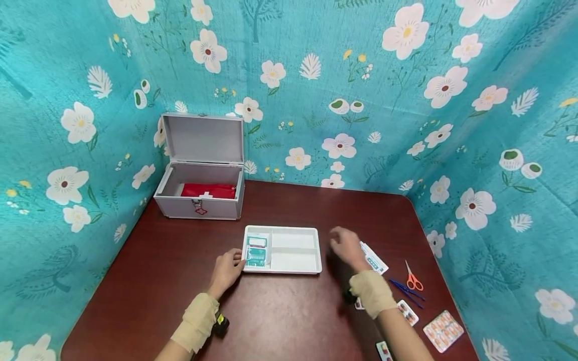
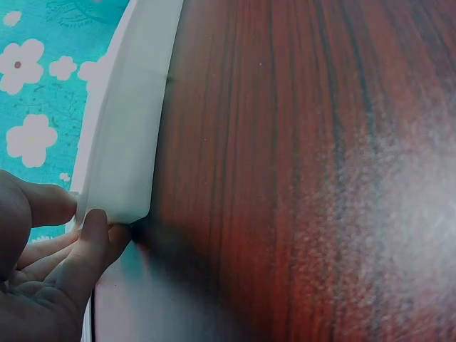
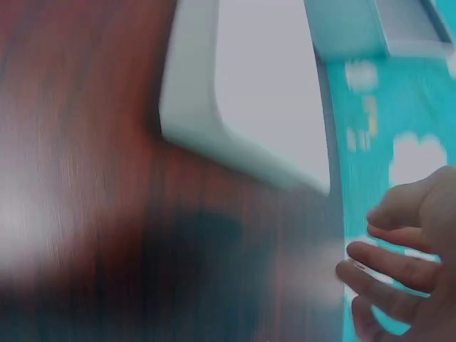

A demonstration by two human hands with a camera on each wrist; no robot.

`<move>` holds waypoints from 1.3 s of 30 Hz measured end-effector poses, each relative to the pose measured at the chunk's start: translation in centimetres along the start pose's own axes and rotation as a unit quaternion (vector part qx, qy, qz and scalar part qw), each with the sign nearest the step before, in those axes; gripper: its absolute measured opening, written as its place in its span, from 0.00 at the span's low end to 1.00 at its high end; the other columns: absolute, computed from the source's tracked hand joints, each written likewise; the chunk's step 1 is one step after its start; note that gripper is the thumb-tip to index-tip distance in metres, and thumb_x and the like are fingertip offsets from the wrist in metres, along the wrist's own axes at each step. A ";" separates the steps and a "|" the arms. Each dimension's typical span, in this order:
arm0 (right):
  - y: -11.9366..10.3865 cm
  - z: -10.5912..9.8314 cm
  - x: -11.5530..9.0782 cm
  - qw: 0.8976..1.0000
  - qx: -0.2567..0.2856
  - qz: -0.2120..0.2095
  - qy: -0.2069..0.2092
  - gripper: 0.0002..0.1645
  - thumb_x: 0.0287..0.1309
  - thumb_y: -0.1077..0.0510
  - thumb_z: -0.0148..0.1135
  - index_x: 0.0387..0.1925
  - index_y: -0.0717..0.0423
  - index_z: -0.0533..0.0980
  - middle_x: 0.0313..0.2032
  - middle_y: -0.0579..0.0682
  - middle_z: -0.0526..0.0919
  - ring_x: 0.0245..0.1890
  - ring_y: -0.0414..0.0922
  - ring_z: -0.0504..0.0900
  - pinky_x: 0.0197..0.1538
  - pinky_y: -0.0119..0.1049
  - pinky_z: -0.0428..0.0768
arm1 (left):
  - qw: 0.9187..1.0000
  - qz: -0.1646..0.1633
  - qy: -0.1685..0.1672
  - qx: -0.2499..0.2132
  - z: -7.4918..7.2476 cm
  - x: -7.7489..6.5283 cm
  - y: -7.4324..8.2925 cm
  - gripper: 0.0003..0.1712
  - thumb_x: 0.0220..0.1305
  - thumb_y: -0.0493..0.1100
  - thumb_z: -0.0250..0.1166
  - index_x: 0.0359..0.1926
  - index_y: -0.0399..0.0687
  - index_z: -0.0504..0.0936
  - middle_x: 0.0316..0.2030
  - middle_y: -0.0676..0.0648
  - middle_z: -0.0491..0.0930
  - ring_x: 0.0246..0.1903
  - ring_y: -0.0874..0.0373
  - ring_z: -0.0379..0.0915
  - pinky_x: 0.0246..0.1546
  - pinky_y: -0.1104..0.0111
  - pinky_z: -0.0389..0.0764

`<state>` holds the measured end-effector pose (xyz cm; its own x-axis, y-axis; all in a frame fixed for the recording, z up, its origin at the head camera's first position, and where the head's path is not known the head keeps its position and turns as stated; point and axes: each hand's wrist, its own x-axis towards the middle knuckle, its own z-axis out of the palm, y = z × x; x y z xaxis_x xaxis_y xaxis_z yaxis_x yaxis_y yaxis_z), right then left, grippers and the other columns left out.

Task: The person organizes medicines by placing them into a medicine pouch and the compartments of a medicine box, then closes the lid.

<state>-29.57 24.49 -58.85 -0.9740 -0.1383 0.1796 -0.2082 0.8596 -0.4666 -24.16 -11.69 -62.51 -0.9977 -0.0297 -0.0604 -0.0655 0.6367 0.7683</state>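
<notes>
A white divided tray (image 1: 293, 261) lies mid-table, with teal-and-white packets (image 1: 256, 253) in its left compartment. My left hand (image 1: 227, 269) pinches the tray's left end near the front corner. In the left wrist view, the thumb of this hand (image 2: 60, 263) is at the tray's rim and the fingertips are against its corner. Beyond the tray's right end, my right hand (image 1: 347, 245) hovers with loosely curled fingers and holds nothing. The right wrist view, blurred, shows the hand (image 3: 402, 260) apart from the tray (image 3: 271, 78).
An open silver case (image 1: 219, 209) with a red pouch (image 1: 209, 190) inside stands at the back left. On the right lie a white-and-teal pack (image 1: 375, 260), orange-handled scissors (image 1: 413, 282), blue tweezers (image 1: 407, 292) and several blister packs (image 1: 443, 331). A floral curtain (image 1: 298, 130) surrounds the table.
</notes>
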 end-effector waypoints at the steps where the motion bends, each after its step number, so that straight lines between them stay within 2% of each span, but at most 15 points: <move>1: 1.4 -0.7 -0.1 1.000 -0.005 0.024 -0.011 0.18 0.54 0.64 0.65 0.47 0.65 0.80 0.43 0.63 0.86 0.39 0.58 0.84 0.43 0.55 0.83 | 1.000 0.004 0.000 0.001 0.0 0.0 0.0 0.17 0.63 0.36 0.67 0.52 0.33 0.81 0.44 0.34 0.86 0.46 0.45 0.86 0.45 0.57 0.88; 3: 4.0 -2.2 -0.6 0.995 -0.014 0.084 -0.050 0.22 0.56 0.60 0.67 0.51 0.66 0.77 0.47 0.65 0.84 0.42 0.61 0.83 0.44 0.56 0.82 | 1.000 0.003 -0.003 0.000 0.1 0.0 0.0 0.17 0.63 0.36 0.67 0.52 0.33 0.81 0.44 0.34 0.86 0.45 0.45 0.86 0.45 0.58 0.88; 6: 6.9 -3.9 -1.4 0.975 -0.033 0.175 -0.129 0.29 0.57 0.55 0.69 0.55 0.67 0.73 0.51 0.68 0.80 0.45 0.63 0.81 0.43 0.58 0.80 | 1.000 0.004 -0.005 0.000 0.1 0.0 -0.1 0.17 0.63 0.35 0.67 0.52 0.32 0.81 0.44 0.34 0.86 0.45 0.45 0.86 0.45 0.58 0.88; 9: 8.8 -4.6 -1.8 0.956 -0.057 0.220 -0.184 0.34 0.54 0.52 0.72 0.56 0.68 0.72 0.50 0.69 0.78 0.44 0.62 0.79 0.39 0.56 0.79 | 1.000 0.001 -0.006 0.001 0.1 0.0 0.0 0.17 0.64 0.35 0.67 0.52 0.32 0.80 0.45 0.34 0.86 0.45 0.45 0.86 0.45 0.58 0.88; 11: 9.6 -4.3 -2.1 0.952 -0.059 0.228 -0.198 0.36 0.53 0.52 0.74 0.56 0.69 0.71 0.48 0.69 0.78 0.41 0.61 0.79 0.37 0.55 0.79 | 1.000 -0.003 -0.006 0.003 0.0 0.0 -0.1 0.17 0.64 0.35 0.66 0.52 0.32 0.80 0.45 0.34 0.86 0.45 0.45 0.86 0.45 0.58 0.88; 14: 10.3 -3.7 -2.2 0.954 -0.044 0.224 -0.193 0.35 0.51 0.53 0.75 0.52 0.69 0.69 0.42 0.67 0.79 0.37 0.58 0.80 0.34 0.51 0.78 | 1.000 -0.008 -0.004 0.005 0.0 0.0 -0.1 0.17 0.64 0.35 0.66 0.52 0.32 0.80 0.45 0.35 0.86 0.45 0.45 0.86 0.45 0.58 0.88; 18: 10.7 -3.3 -2.0 0.959 -0.025 0.224 -0.174 0.26 0.50 0.55 0.75 0.42 0.66 0.71 0.33 0.61 0.78 0.30 0.53 0.78 0.29 0.44 0.74 | 1.000 -0.002 -0.004 0.006 0.0 0.0 0.1 0.17 0.64 0.35 0.67 0.52 0.32 0.80 0.44 0.34 0.86 0.45 0.45 0.86 0.45 0.58 0.88; 22: 10.8 -3.2 -1.6 0.961 -0.015 0.218 -0.168 0.20 0.51 0.57 0.74 0.36 0.65 0.74 0.29 0.58 0.76 0.28 0.51 0.76 0.27 0.42 0.73 | 1.000 0.001 -0.003 0.005 0.0 0.0 0.2 0.17 0.63 0.35 0.67 0.52 0.32 0.81 0.44 0.34 0.86 0.44 0.45 0.86 0.44 0.58 0.88; 30: 11.2 -2.9 -1.6 0.973 0.020 0.184 -0.140 0.17 0.55 0.62 0.68 0.42 0.70 0.75 0.32 0.61 0.80 0.29 0.51 0.78 0.31 0.42 0.78 | 1.000 0.005 0.002 0.004 -0.1 0.2 0.3 0.17 0.63 0.35 0.68 0.52 0.32 0.81 0.44 0.34 0.86 0.44 0.44 0.86 0.46 0.56 0.87; 35: 11.0 -3.2 -1.6 0.975 0.034 0.192 -0.110 0.12 0.56 0.63 0.67 0.39 0.68 0.77 0.31 0.62 0.81 0.27 0.50 0.81 0.29 0.42 0.80 | 1.000 0.001 -0.002 0.004 -0.2 0.1 0.3 0.17 0.63 0.36 0.67 0.52 0.32 0.81 0.45 0.34 0.86 0.45 0.45 0.86 0.46 0.57 0.87; 39: 10.3 -4.0 -1.3 0.975 0.034 0.198 -0.099 0.18 0.58 0.61 0.66 0.45 0.72 0.78 0.34 0.66 0.83 0.29 0.52 0.82 0.32 0.46 0.81 | 1.000 0.006 -0.001 0.004 -0.2 0.0 0.3 0.17 0.63 0.35 0.67 0.51 0.31 0.81 0.44 0.34 0.86 0.45 0.45 0.86 0.46 0.57 0.87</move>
<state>-30.10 35.51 -60.45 -0.9760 0.0999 -0.1938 0.1889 0.8313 -0.5228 -24.20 -11.64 -62.20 -0.9984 -0.0204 -0.0534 -0.0540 0.6424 0.7644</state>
